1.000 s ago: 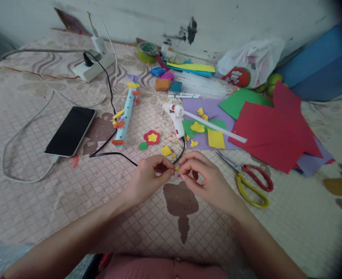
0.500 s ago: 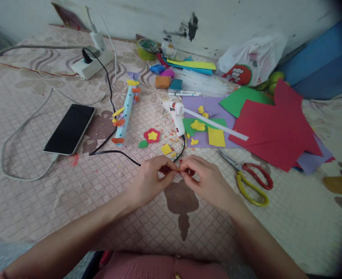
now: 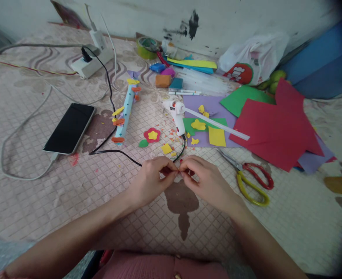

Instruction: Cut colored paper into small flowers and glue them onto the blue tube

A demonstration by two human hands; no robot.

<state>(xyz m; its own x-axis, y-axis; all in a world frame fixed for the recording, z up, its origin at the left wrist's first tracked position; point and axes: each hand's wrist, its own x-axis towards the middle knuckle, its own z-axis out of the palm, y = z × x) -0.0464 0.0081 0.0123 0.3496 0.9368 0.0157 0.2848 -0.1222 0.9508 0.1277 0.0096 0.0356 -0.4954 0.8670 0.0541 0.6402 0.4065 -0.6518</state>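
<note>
My left hand point(image 3: 156, 174) and my right hand point(image 3: 203, 174) meet over the near middle of the table, both closed in a pinch with fingertips almost touching. Whatever lies between the fingertips is too small to name. Just beyond them are a red paper flower point(image 3: 152, 135) with a yellow centre, a green paper leaf point(image 3: 143, 143) and a yellow paper square point(image 3: 166, 148). A white glue gun point(image 3: 176, 116) lies farther back, a long glue stick point(image 3: 217, 124) jutting from its rear. Right of my right hand rest scissors point(image 3: 240, 170) with one red and one yellow handle, blades apart.
A phone point(image 3: 70, 128) on a cable lies left, near a decorated light-blue strip point(image 3: 125, 112). Behind are a power strip point(image 3: 92, 64), green tape point(image 3: 147, 48) and a plastic bag point(image 3: 254, 60). Red foam sheets point(image 3: 272, 131) spread right. The glue gun's black cord point(image 3: 113, 151) runs behind my hands.
Both hands keep nearly the same place and pinch. A tiny orange-yellow bit that showed between the fingertips is now hardly visible.
</note>
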